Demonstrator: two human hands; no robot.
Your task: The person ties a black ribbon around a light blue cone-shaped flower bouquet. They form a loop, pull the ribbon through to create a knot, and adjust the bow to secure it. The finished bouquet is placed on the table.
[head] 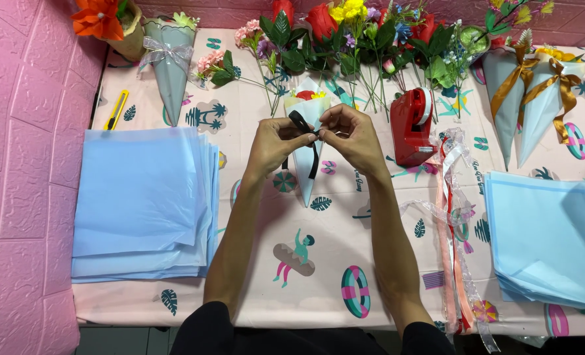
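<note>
- Black ribbon [303,125] pinched between both hands, right in the middle of the table [253,263].
- Left hand [276,141] closed on one loop of the ribbon with thumb and fingers.
- Right hand [351,135] closed on the other side of the ribbon, fingertips touching the left hand's.
- Ribbon wrapped around a small blue paper cone [307,174], with ends hanging down over it.
- Cone lying flat, point toward the person, red and yellow flowers peeking out the top.
- Stack of blue paper sheets [141,204] on the left, another stack [549,230] on the right.
- Red tape holder [412,125] just beside the right hand.
- Loose ribbons [453,230] lying near the right arm.
- Fake flowers [358,39] along the far edge.
</note>
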